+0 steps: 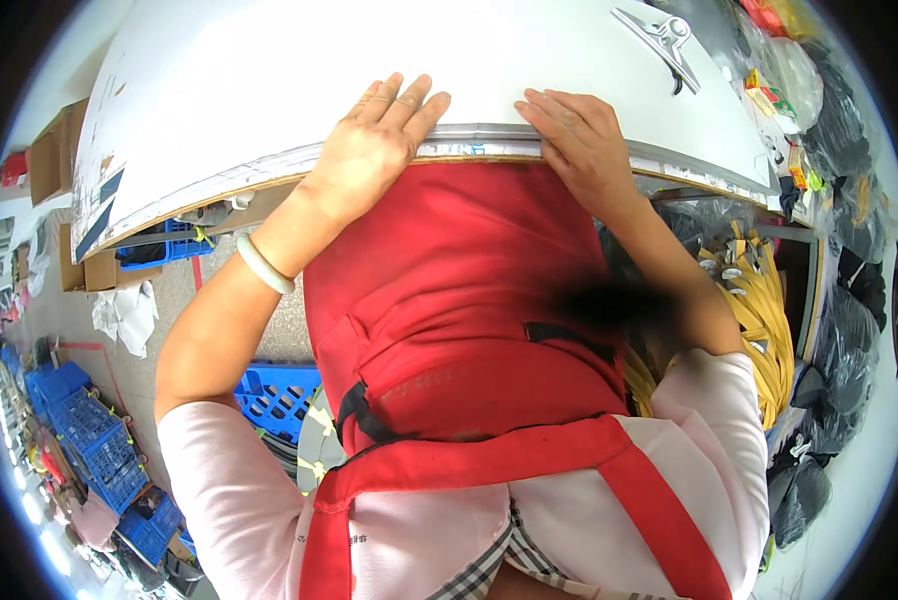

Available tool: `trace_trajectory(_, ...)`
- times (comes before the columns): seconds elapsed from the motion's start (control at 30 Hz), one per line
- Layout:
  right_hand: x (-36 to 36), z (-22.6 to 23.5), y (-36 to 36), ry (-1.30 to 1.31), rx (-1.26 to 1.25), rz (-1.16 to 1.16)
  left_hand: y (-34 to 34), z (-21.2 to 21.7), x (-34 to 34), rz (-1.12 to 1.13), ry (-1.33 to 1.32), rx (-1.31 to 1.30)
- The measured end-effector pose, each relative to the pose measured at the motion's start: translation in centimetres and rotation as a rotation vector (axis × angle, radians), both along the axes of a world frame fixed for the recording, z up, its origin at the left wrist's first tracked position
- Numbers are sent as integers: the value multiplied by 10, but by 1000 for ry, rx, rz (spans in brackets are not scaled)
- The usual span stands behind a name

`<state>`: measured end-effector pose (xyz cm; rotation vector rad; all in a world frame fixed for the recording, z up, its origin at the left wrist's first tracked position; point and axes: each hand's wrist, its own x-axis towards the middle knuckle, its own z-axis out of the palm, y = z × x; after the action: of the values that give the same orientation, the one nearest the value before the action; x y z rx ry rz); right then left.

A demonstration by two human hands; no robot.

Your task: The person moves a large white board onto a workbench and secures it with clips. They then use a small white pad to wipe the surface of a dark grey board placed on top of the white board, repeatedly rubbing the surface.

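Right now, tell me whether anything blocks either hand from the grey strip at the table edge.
Nothing visible does: the left hand and the right hand overlap the grey strip in this view, and its stretch between them shows unobstructed. Whether the palms touch it is hidden.

hands (374, 145): on table's (269, 75) near edge | strip (484, 132): along edge | tool (657, 48): on table, right | crates (94, 440): floor (287, 335), left
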<state>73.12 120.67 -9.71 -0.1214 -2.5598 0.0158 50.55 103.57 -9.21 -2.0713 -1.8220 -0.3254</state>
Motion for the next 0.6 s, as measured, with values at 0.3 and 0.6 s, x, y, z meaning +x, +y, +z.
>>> trace_trajectory(0.3,0,-6,2,12,-32,3,0,7,0,-8,-43,-52)
trace_trajectory(0.6,-2,-5,-2,-6,-35,-7,-7,12,0,-18,-95,-54)
